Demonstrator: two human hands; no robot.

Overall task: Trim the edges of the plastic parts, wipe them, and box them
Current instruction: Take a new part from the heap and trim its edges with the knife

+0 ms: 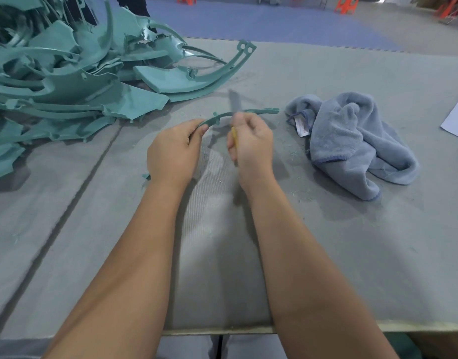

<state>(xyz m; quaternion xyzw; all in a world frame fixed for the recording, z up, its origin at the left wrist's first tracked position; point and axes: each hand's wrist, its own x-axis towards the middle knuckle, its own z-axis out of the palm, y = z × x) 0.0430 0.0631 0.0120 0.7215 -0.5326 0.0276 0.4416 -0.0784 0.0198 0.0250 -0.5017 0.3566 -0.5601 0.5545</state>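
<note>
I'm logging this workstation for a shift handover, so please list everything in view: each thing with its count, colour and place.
curved plastic strip: one, teal, held above the table centre.
trimming tool: one, yellow handle, mostly hidden in the right hand.
pile of plastic parts: many, teal, far left of the table.
towel: one, grey-blue, crumpled on the right.
plastic shavings: scattered, teal, beside the towel.
sheet of paper: one, white, right edge.
table: one, grey.
stools: several, orange, on the floor beyond.
left hand: pinches the strip's end.
right hand: grips the tool.
</note>
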